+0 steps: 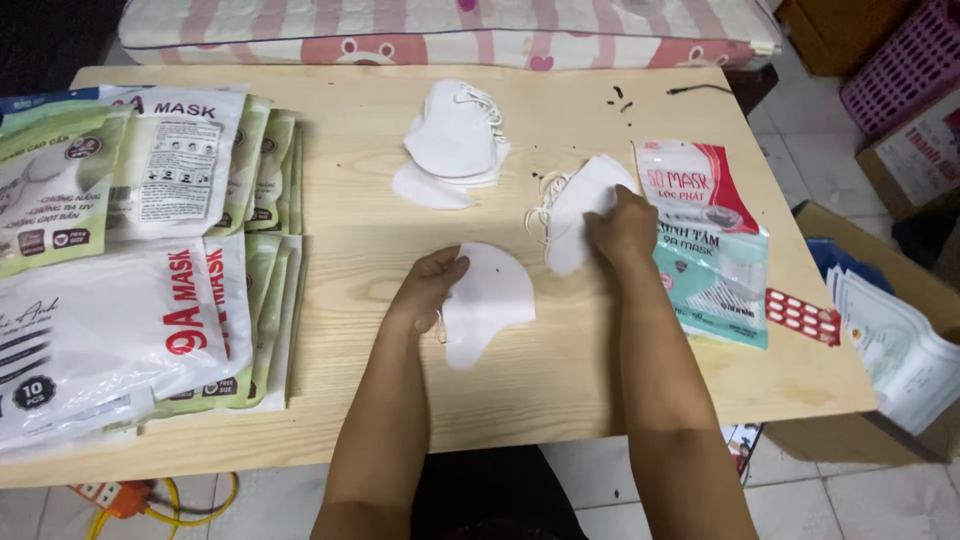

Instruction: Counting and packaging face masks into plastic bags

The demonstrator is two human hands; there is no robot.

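Home room used for small-scale packing work, seen from above. Low pale wooden surface (560, 390) on a white tiled floor (880, 500). Along the far edge, a mattress or cushion (440, 30) in pink-striped fabric with cartoon animal faces. On the left, piles of printed face-mask packets (150, 250); in the middle, loose white masks (455, 140); on the right, one more packet (710, 240) and a red blister strip (803, 316). Far right, a pink plastic crate (905, 70) and cardboard boxes (915, 150); nearer, an open box of papers (890, 350). Near left on the floor, an orange power strip (115, 493) with a yellow cable.
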